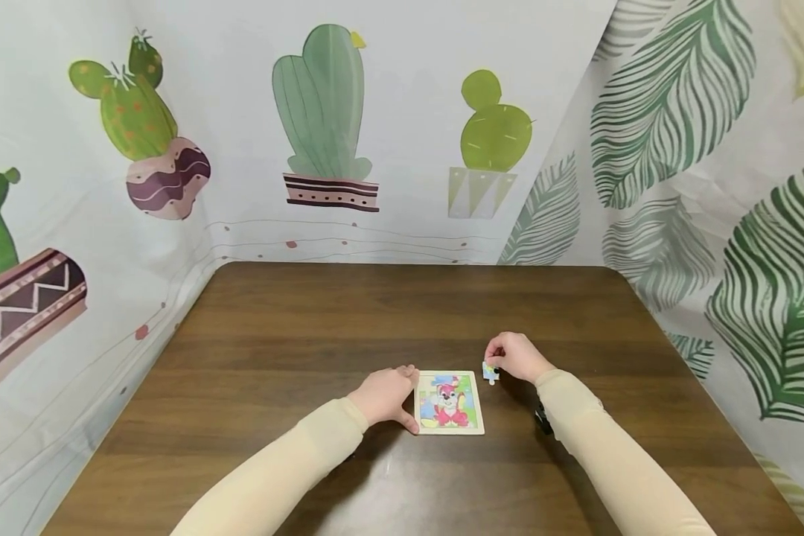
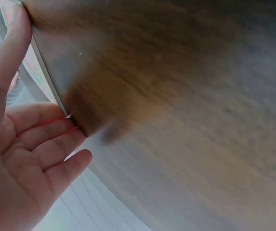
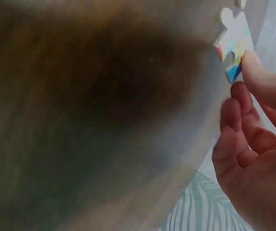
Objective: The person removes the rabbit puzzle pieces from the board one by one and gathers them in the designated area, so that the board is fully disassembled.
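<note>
Cream-rimmed puzzle tray (image 1: 477, 408) on brown surface (image 1: 275, 320), lower centre of head view; steadied along left rim by left hand (image 1: 385, 394), thumb and fingers spread wide. Puzzle piece (image 1: 488, 374) just beside the tray's upper-right corner, pinched narrowly by thumb and fingers of right hand (image 1: 517, 357). Best: level first, turn to suit the recess, press evenly. Tab towards frame bottom; long axis seemingly up-down, upper end partly covered.

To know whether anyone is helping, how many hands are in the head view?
2: the left hand at the left edge of the puzzle frame, and the right hand to its right, pinching a puzzle piece.
</note>
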Tool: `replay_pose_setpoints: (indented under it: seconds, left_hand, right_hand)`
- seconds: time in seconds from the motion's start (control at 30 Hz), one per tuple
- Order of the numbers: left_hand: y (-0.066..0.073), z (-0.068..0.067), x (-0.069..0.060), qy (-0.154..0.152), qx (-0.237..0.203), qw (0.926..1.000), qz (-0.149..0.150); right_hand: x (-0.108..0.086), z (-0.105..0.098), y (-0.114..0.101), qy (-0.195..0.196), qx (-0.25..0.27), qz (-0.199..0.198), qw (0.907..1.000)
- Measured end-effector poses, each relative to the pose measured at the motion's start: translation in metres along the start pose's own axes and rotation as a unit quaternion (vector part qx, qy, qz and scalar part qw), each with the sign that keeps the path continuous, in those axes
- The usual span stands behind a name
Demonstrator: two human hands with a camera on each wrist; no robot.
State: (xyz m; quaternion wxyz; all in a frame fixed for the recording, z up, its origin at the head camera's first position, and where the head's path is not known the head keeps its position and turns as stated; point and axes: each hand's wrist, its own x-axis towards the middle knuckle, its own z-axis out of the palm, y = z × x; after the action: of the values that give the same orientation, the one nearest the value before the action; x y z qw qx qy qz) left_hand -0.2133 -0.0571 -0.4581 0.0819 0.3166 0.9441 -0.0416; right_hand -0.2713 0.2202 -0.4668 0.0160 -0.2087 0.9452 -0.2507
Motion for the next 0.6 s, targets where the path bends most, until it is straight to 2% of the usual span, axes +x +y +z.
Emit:
replay_pose_setpoints:
  seconds: [0.2,0.6]
  left_hand:
    - [0.0024,0.0011,0.0025,0.002,0.008,1.0000,-0.002]
    - [0.0011,-0.0028,0.0008,-0.002,-0.003,1.0000,0.001]
  right_hand:
    - [0.0020,0.0044,-0.0001,-0.006,-0.015,0.006,0.9999]
    - [0.0000,0.0107,0.0040,-0.001,0.032,0.052,0.9981]
